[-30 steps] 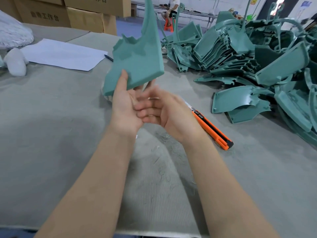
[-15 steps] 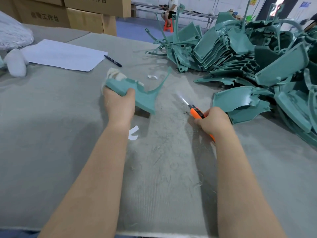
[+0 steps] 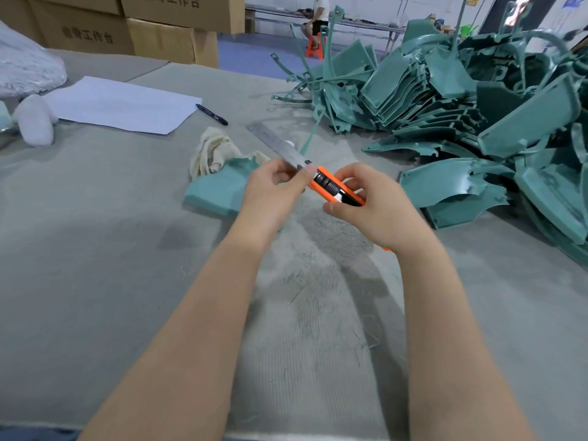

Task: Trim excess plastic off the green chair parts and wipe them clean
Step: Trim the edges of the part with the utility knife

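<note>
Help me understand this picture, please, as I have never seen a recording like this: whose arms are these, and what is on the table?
There is no machine here: a person works with bare hands, and the single camera sits on their head, looking forward and down, so the arms reach in from the bottom. The right hand grips the handle of an orange plastic utility knife; the left hand pinches it where its long steel blade comes out. On the grey felt-covered table just beyond the hands lies a flat green plastic chair part, with a crumpled cream cloth right behind it. To the right is a big pile of green chair parts. Further back lie a white sheet of paper and a black pen.
</note>
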Available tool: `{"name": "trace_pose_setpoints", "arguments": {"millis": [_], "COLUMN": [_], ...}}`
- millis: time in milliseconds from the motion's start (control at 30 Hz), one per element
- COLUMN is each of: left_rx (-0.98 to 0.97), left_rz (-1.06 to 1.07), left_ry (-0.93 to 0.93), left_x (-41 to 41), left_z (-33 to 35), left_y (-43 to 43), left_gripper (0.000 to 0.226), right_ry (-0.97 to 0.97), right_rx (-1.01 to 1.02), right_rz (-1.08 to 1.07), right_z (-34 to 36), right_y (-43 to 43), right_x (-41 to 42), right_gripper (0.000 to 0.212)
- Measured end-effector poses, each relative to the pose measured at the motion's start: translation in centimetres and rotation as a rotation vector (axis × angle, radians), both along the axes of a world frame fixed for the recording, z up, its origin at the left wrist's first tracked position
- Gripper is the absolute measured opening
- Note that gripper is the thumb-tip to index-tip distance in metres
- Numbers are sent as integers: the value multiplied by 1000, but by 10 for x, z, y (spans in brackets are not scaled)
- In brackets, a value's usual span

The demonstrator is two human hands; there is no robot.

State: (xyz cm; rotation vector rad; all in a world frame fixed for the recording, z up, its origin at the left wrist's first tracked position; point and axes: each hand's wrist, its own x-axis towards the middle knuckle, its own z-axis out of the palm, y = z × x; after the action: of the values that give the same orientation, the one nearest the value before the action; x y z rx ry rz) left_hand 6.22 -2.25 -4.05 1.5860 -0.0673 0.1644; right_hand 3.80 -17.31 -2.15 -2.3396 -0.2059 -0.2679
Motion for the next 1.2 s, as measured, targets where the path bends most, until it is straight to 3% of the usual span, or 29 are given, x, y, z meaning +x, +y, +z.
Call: {"name": "trace_pose_setpoints", "arguments": {"millis": [267,600,767,900,1000,1100,1200], "left_rx": [-165,-446,-763,-591,-372,-51,-11], "left_rz": [-22,272,564,795,892,883,766], "left_ry": [30,-26,24,-22,-111,-3,101], "left_x": [-2,6,13,17,23,29,32], "left_z": [2,7,8,7,1,-12,-18], "left_y": [8,23,58,73,77,85,80], "left_gripper": [21,32,26,41,7,48,53], "right_ry": [-5,64,140,129,210,268,313], "right_rx": [22,8,-91,-126,-138,-167,-218], "right_rz": [67,122,78,-187,-345,-435,-466], "right_z": [4,5,4,-1,-9,-15,-21], "right_y": [1,2,-9,-20,-23,-25,-27], "right_x": [-4,-6,-6,-1,3,6,10], "right_gripper": [27,30,28,25,34,34,35]}}
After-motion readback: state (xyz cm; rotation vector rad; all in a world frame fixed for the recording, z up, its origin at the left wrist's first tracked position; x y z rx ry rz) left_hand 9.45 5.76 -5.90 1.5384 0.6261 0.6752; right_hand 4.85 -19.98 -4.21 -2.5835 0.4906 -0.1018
